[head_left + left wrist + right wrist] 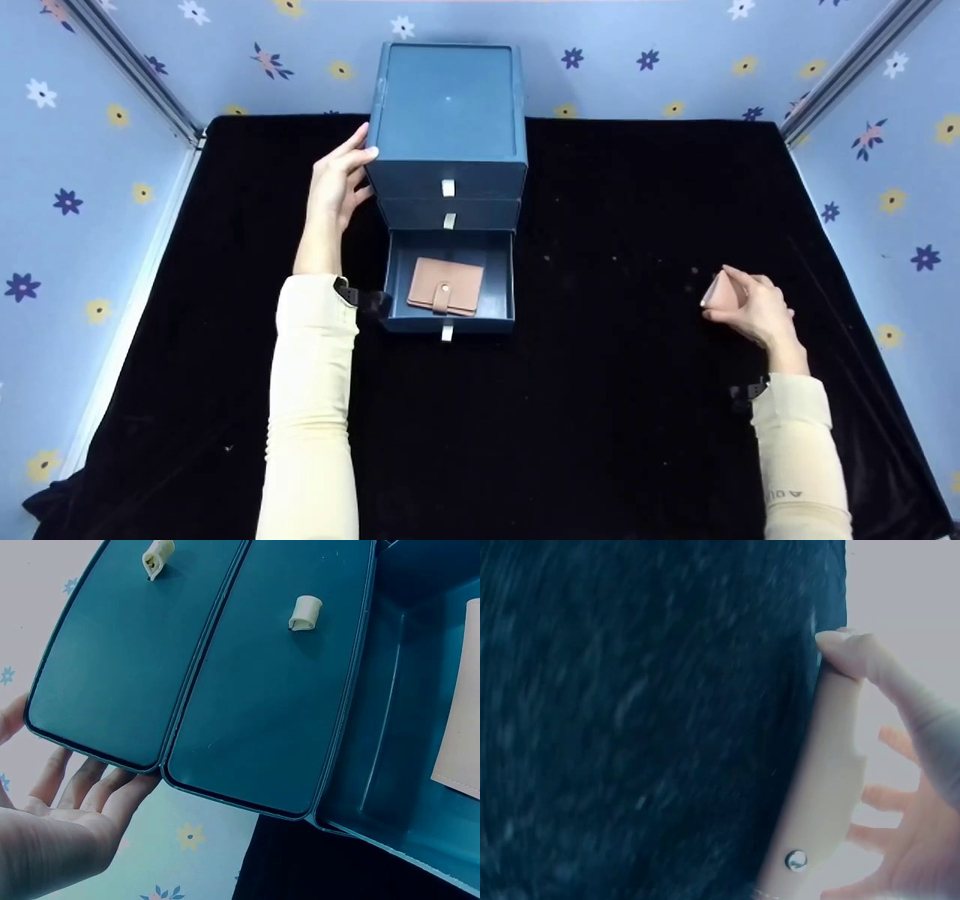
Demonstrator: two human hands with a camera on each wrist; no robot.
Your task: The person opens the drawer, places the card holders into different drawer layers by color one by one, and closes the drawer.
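A blue drawer cabinet (448, 105) stands at the back of the black cloth, its bottom drawer (496, 281) pulled out. In that drawer lies a pink-brown wallet (459, 276), its strap and snap facing up. My left hand (337, 176) rests against the cabinet's left side near the upper front corner. In the left wrist view, the left fingers (82, 795) lie loosely along the side. Off to the right, my right hand (761, 311) pinches a second pink wallet (724, 294) between thumb and fingers. A metal snap (796, 861) shows on it in the right wrist view.
Two upper drawers, each with a white pull tab (448, 187), are closed. Black cloth (600, 420) covers the table. Blue flowered panels (615, 60) border it at the back and both sides, joined by metal corner posts (832, 71).
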